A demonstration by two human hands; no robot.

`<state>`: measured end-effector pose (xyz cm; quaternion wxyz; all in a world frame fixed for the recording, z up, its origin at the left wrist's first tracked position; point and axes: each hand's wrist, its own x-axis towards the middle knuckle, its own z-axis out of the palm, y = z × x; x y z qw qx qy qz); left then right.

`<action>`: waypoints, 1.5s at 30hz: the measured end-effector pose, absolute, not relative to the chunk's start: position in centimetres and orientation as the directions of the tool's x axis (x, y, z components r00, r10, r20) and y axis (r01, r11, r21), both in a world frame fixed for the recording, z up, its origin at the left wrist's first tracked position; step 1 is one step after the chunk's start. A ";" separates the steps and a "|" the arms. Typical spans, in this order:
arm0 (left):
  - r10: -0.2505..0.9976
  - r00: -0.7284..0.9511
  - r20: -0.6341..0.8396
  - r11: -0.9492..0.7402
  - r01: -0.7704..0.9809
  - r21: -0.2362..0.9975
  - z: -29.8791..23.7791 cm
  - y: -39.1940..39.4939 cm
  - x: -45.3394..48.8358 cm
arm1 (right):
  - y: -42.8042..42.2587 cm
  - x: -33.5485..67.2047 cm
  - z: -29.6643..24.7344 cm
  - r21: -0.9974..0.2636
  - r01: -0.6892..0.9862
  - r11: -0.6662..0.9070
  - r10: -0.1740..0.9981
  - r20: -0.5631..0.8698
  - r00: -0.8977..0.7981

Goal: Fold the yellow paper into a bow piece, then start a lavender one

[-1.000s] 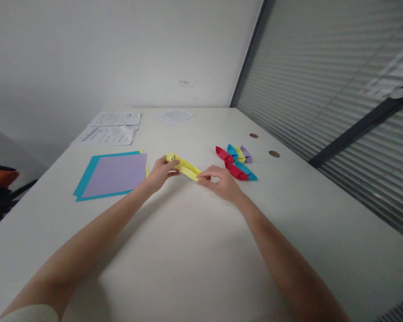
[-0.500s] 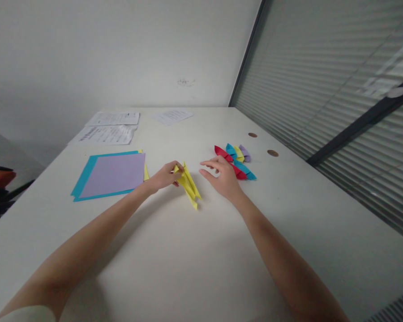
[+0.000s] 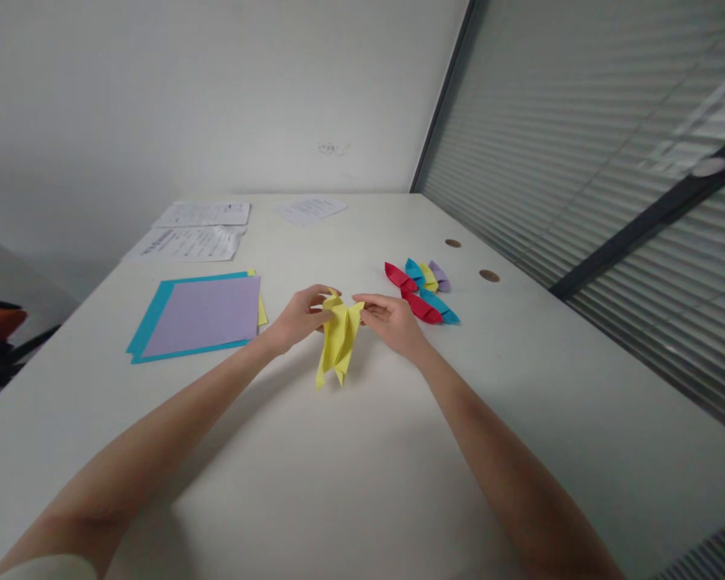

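The left hand (image 3: 300,316) is pinching the upper left of the yellow paper (image 3: 338,337) and the right hand (image 3: 392,318) its upper right corner, so the paper is hanging between them over the table (image 3: 362,459), two points trailing towards the person. Beyond the right hand, red, blue, yellow and lilac folds (image 3: 423,307) are lying clustered, while on the left a lilac sheet (image 3: 205,316) is resting on a blue sheet (image 3: 151,318), with printed pages (image 3: 190,243) lying farther back
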<state>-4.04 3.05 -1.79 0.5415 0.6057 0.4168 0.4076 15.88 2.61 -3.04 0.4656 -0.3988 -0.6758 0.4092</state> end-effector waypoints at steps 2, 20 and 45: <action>0.953 0.299 0.041 -0.067 0.076 0.995 -1.9 3.0 -3.9 | 2.6 16.0 -2.8 -0.892 0.227 0.390 0.910 0.337 -0.241; 0.951 0.307 -0.025 0.011 0.048 0.999 -3.3 2.2 -2.3 | 2.5 15.8 -2.8 -0.757 0.423 0.499 0.866 0.448 -0.221; 0.979 0.142 -0.148 0.166 -0.129 0.978 -3.1 2.0 -2.2 | 1.7 14.7 -3.1 -0.779 0.371 0.505 0.862 0.434 -0.261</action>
